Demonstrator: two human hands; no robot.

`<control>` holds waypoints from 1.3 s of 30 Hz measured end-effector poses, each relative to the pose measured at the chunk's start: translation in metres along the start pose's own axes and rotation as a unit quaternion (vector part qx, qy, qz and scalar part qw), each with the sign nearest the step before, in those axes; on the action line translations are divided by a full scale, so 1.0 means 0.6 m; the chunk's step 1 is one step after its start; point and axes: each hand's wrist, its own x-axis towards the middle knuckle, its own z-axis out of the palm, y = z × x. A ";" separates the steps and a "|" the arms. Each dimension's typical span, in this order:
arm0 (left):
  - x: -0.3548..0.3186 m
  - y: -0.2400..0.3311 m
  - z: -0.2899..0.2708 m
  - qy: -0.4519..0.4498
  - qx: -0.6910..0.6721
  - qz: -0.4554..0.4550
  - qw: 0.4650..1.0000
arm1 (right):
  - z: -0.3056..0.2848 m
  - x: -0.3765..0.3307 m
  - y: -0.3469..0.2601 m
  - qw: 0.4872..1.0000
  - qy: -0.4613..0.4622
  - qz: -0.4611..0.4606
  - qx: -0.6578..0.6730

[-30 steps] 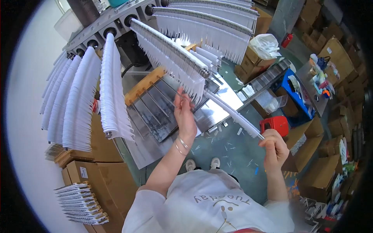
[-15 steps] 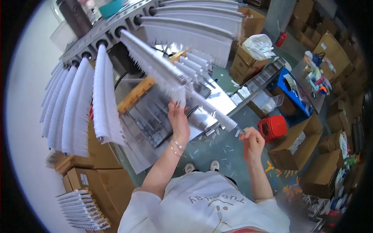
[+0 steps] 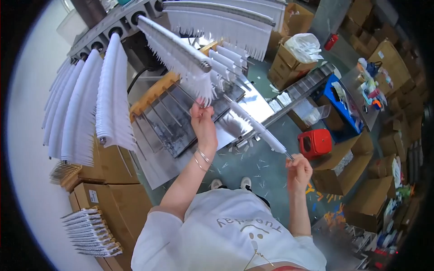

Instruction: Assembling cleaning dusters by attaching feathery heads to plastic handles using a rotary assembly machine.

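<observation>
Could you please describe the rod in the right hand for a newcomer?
Start at the metal table. A slim rod covered in white pieces slants across its edge to the right hand. Unlike the covered rods fanned above, its bare end is pinched by fingers.

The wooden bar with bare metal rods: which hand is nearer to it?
Left. The left hand is to the right of the wooden bar; the right hand is much farther right, holding a white-covered rod.
</observation>
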 end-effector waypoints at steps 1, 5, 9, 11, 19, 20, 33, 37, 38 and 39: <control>0.000 -0.003 -0.003 0.007 0.011 0.014 1.000 | -0.007 -0.004 -0.012 1.000 -0.005 0.003 0.000; -0.004 0.003 -0.001 0.007 0.086 0.076 0.993 | -0.023 -0.003 -0.060 0.995 -0.056 -0.069 -0.041; -0.009 0.017 0.015 -0.021 0.053 0.094 0.994 | 0.018 0.006 -0.110 0.990 -0.066 -0.106 -0.071; -0.004 0.011 0.010 -0.028 0.120 0.124 0.985 | 0.044 0.017 -0.123 0.987 -0.073 -0.113 -0.085; 0.006 0.010 0.011 -0.009 0.090 0.116 0.989 | 0.094 0.034 -0.144 0.973 -0.090 -0.117 -0.179; 0.009 0.007 0.011 -0.005 0.065 0.123 0.990 | 0.097 0.034 -0.145 0.969 -0.089 -0.127 -0.195; 0.048 0.013 0.046 0.027 -0.166 0.057 0.984 | 0.179 0.095 -0.102 0.928 -0.164 -0.170 -0.287; 0.036 0.024 0.053 0.003 -0.169 0.065 0.983 | 0.158 0.094 -0.100 0.944 -0.145 -0.146 -0.257; 0.029 0.028 0.056 0.022 -0.146 0.057 0.987 | 0.150 0.091 -0.105 0.947 -0.141 -0.144 -0.251; 0.018 0.034 0.062 0.016 -0.145 0.058 0.988 | 0.139 0.088 -0.112 0.949 -0.133 -0.143 -0.245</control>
